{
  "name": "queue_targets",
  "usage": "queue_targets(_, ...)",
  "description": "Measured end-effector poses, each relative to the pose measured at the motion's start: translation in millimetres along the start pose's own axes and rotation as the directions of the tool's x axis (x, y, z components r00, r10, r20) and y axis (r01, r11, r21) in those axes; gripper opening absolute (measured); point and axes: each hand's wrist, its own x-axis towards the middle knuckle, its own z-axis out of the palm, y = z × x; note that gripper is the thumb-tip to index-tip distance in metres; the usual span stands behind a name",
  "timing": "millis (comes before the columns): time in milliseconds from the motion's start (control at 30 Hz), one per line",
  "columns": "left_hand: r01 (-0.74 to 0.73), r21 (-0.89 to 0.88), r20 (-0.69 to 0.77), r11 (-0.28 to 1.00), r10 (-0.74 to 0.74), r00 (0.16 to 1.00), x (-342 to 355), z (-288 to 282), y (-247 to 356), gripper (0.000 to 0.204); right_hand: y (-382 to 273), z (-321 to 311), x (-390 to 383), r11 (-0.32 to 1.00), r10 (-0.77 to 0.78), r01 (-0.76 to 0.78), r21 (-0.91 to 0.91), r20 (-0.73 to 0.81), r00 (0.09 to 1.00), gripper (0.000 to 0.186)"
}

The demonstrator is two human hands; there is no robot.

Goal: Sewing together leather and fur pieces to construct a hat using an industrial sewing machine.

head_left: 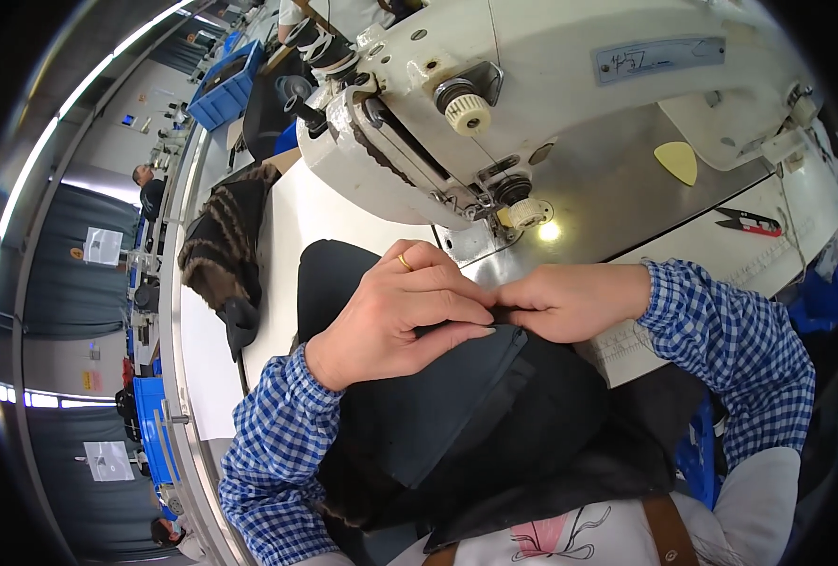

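White shirt (626,533) faces the sewing machine (551,80); before the machine, left hand (405,307) and right hand (570,300) pinch dark cloth (428,410).

I find forward passage past my left hand (405,307) and right hand (565,302) barred by the sewing machine (381,165), with lateral room leftward over the white tabletop (285,222) to the furred bundle (225,247), and rightward short of the red-handled snips (751,223).
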Motion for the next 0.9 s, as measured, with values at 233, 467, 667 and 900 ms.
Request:
queue_targets(233,0.082,0.085,0.002,0.993,-0.082,0.997,-0.9,2.0,-3.2,0.016,-4.6,-5.7,2.6,0.997,0.040,-0.037,-0.072,0.051,0.998,0.028)
queue_targets(467,0.169,0.069,0.067,0.983,-0.174,0.982,2.2,-0.1,1.7,0.015,-10.8,-5.5,-1.4,0.999,0.035,-0.035,-0.005,0.051,0.998,0.029)
queue_targets(667,0.175,0.028,-0.002,0.984,-0.175,0.985,-4.1,1.7,0.6,0.016,-7.9,-6.3,-1.0,0.994,0.059,-0.062,0.092,0.035,0.998,0.032)
queue_targets(900,0.210,0.053,0.001,0.976,-0.210,0.978,-2.9,-1.0,2.6,0.016,-7.4,-7.8,0.0,0.998,0.034,-0.030,-0.064,0.062,0.998,0.034)
